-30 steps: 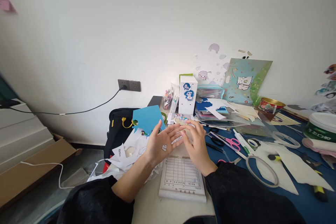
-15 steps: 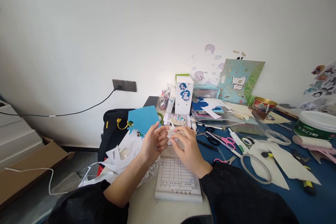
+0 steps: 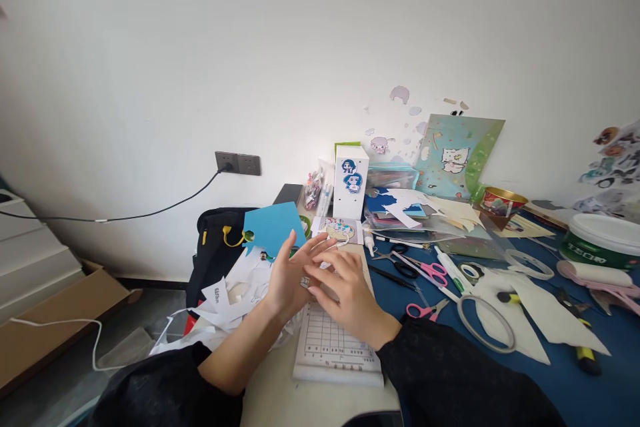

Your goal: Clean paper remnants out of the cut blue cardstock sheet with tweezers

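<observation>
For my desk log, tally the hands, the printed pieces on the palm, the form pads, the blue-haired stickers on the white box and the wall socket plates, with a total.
Left hand and right hand: 2
Printed piece: 1
Form pad: 1
Blue-haired stickers: 2
Socket plates: 2
Total: 8

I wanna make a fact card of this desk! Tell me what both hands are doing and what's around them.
Left hand: open, palm up, small cutout on it
Right hand: fingers parted beside the cutout; touching, can't tell
Below the hands: printed pad
To the left: blue card, paper scraps
To the right: scissors, tub
Behind: white box
</observation>
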`<action>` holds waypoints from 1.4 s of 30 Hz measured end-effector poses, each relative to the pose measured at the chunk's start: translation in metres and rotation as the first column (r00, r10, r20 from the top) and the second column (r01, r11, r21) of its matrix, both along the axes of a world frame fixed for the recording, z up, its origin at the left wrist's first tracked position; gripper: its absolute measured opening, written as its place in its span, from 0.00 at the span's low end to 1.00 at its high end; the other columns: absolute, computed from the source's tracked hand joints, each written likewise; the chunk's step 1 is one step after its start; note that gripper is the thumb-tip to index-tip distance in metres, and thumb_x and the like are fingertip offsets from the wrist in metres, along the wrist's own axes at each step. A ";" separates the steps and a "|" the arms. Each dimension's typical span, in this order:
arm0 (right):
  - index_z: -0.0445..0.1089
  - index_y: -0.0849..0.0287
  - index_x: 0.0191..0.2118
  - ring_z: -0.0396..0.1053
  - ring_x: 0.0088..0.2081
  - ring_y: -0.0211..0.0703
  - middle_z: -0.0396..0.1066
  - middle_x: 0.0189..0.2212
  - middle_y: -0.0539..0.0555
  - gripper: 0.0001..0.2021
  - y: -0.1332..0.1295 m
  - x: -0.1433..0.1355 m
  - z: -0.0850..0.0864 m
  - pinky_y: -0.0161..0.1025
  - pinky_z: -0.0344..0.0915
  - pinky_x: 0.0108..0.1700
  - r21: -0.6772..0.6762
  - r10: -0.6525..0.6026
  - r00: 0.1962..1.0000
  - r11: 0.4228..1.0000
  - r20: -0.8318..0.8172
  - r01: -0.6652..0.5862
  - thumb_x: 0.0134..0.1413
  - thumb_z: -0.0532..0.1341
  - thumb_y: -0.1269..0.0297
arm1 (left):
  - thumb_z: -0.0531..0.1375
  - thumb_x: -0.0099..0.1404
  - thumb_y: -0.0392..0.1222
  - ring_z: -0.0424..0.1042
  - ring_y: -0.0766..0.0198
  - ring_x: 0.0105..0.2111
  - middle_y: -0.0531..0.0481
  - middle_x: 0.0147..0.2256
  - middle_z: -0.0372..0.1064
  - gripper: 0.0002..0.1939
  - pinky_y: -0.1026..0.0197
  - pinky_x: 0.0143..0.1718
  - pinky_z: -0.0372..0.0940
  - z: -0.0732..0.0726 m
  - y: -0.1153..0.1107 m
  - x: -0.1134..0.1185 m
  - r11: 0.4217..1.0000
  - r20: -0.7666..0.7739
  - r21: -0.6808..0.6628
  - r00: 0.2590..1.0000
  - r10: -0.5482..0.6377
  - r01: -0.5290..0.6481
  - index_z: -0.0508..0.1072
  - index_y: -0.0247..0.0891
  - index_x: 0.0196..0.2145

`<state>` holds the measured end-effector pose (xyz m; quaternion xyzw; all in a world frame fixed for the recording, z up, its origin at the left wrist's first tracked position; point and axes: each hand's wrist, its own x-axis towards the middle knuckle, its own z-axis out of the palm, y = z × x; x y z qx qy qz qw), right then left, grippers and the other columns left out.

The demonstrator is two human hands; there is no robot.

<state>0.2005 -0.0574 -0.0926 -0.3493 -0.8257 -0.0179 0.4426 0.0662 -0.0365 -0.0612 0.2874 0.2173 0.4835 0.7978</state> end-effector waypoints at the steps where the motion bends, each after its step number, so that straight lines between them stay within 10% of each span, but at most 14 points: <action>1: 0.70 0.53 0.48 0.65 0.45 0.47 0.70 0.44 0.54 0.13 0.000 -0.001 -0.001 0.47 0.58 0.47 -0.007 0.018 1.000 1.000 0.009 -0.018 0.56 0.58 0.68 | 0.48 0.64 0.59 0.61 0.52 0.54 0.39 0.54 0.63 0.28 0.57 0.50 0.61 0.000 -0.001 0.000 1.000 0.003 0.002 1.000 0.007 -0.007 0.68 0.33 0.50; 21: 0.65 0.57 0.27 0.66 0.45 0.43 0.68 0.37 0.51 0.08 0.004 -0.005 0.000 0.41 0.63 0.48 -0.362 0.017 0.967 0.925 -0.255 -0.112 0.48 0.62 0.76 | 0.50 0.64 0.59 0.54 0.50 0.58 0.41 0.52 0.65 0.26 0.54 0.58 0.48 -0.011 -0.005 0.009 0.977 -0.144 0.213 0.988 0.057 -0.025 0.71 0.36 0.47; 42: 0.65 0.56 0.29 0.65 0.42 0.44 0.66 0.36 0.52 0.07 -0.002 -0.008 0.000 0.43 0.61 0.47 -0.262 0.015 0.968 0.961 -0.252 -0.083 0.52 0.59 0.76 | 0.51 0.63 0.58 0.56 0.50 0.57 0.39 0.50 0.66 0.26 0.56 0.58 0.51 -0.003 -0.003 0.010 0.988 -0.032 0.104 0.992 0.119 -0.115 0.72 0.33 0.45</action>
